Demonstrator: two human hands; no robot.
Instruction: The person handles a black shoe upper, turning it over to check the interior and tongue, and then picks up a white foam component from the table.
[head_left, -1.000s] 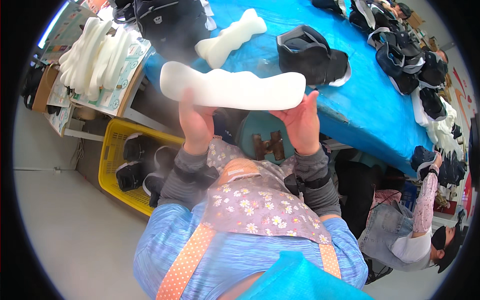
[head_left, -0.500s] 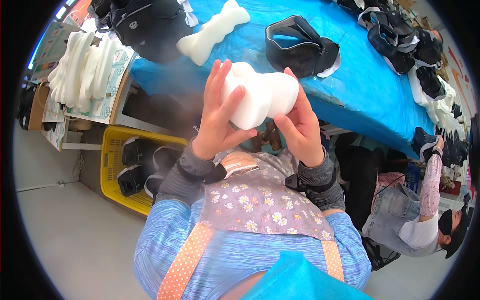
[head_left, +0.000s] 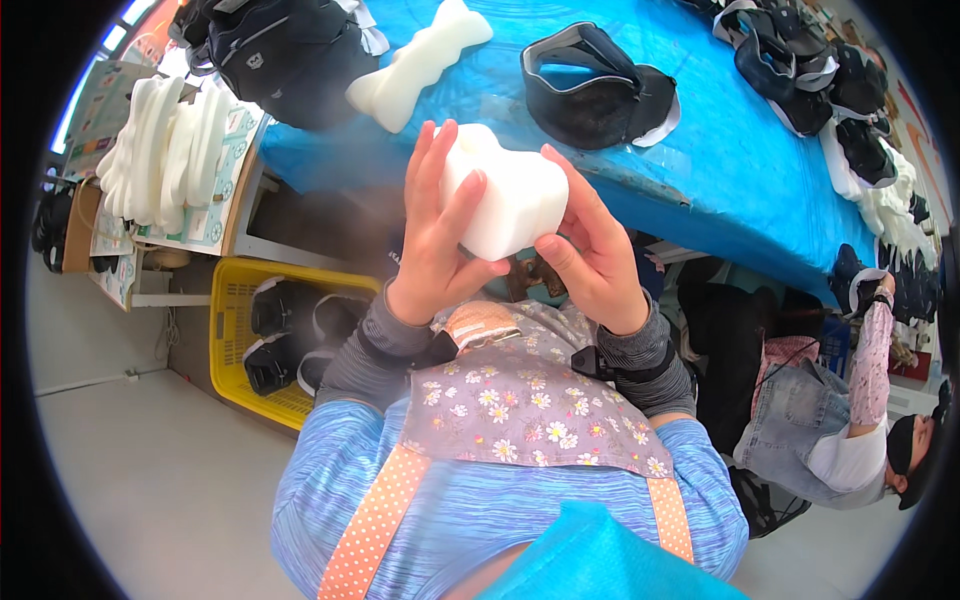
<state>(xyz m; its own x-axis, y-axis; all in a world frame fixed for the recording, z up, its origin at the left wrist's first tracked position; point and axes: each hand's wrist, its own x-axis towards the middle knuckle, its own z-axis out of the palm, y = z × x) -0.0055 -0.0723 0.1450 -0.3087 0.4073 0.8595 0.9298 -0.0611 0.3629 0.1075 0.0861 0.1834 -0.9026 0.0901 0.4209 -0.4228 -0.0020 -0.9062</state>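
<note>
Between my two hands, above my lap near the table's front edge, is a smooth white foam piece [head_left: 510,200] with rounded lobes. My left hand [head_left: 437,225] grips its left side, fingers up along it and thumb underneath. The fingers and thumb of my right hand [head_left: 592,245] close on its right side. Just beyond, a similar long wavy foam piece [head_left: 420,65] lies on the blue-covered table [head_left: 490,100]. To its right sits a black shoe upper [head_left: 600,95] with its opening toward the left.
At the far left stands a stack of white foam pieces [head_left: 165,150], beside a black backpack [head_left: 290,65]. A yellow crate [head_left: 228,330] of black shoes is low on the left. More black shoe uppers [head_left: 785,55] lie at right, where a co-worker [head_left: 820,420] handles one.
My right hand has moved left, closer to my left hand. The foam piece now looks narrower between them, its right lobe less visible. The view has shifted slightly.
</note>
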